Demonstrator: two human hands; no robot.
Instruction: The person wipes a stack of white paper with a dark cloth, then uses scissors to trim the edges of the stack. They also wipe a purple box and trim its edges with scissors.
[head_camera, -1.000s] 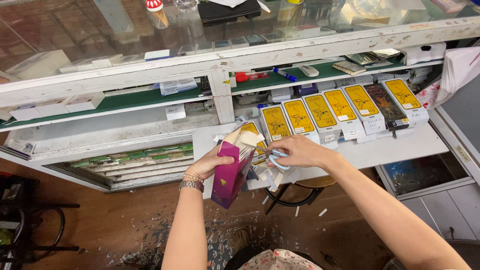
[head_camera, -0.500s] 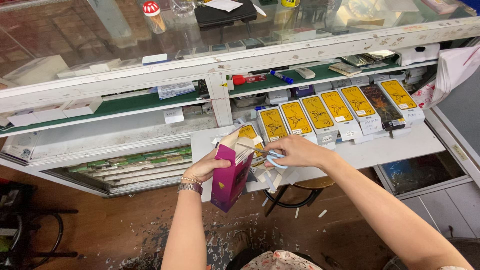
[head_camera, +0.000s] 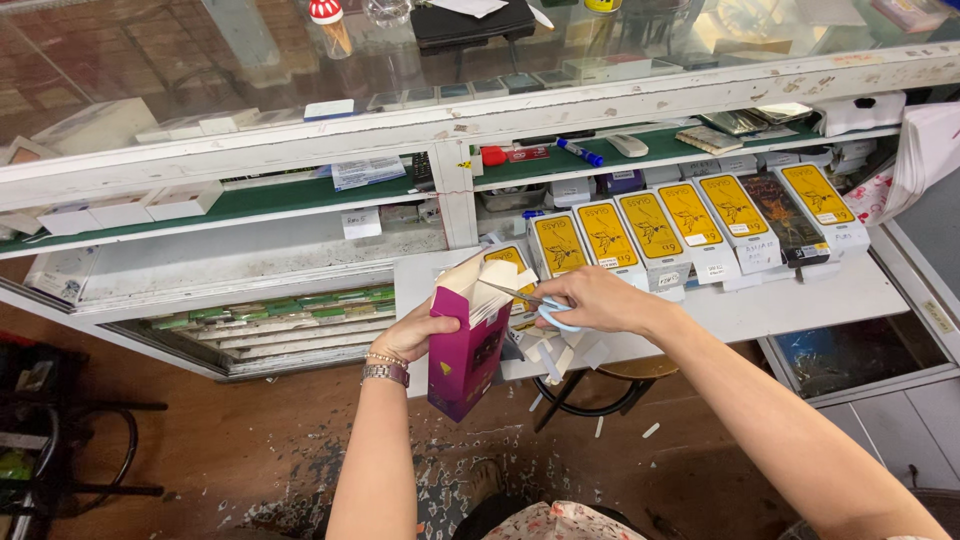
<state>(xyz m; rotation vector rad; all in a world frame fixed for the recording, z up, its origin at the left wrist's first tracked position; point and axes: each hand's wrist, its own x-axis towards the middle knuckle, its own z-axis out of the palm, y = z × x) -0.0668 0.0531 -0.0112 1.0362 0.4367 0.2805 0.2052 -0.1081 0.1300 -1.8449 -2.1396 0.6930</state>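
Seen from above, beside a white worktop (head_camera: 800, 300) under a glass display counter (head_camera: 150, 70). At left, left hand (head_camera: 415, 332) with a beaded bracelet and metal wristwatch (head_camera: 385, 371), fingers wrapped round the back of a tall magenta cardboard box (head_camera: 465, 350) held upright just off the worktop's front edge, its pale top flaps torn open. To the right, right hand (head_camera: 590, 300) with fingers closed through the light-blue handles of small scissors (head_camera: 530, 300), blades pointing left into the box's open top, touching the flap. Behind the hands, a row of yellow flat packets (head_camera: 650, 225) standing upright along the worktop. White paper scraps (head_camera: 560, 355) lying below the scissors.
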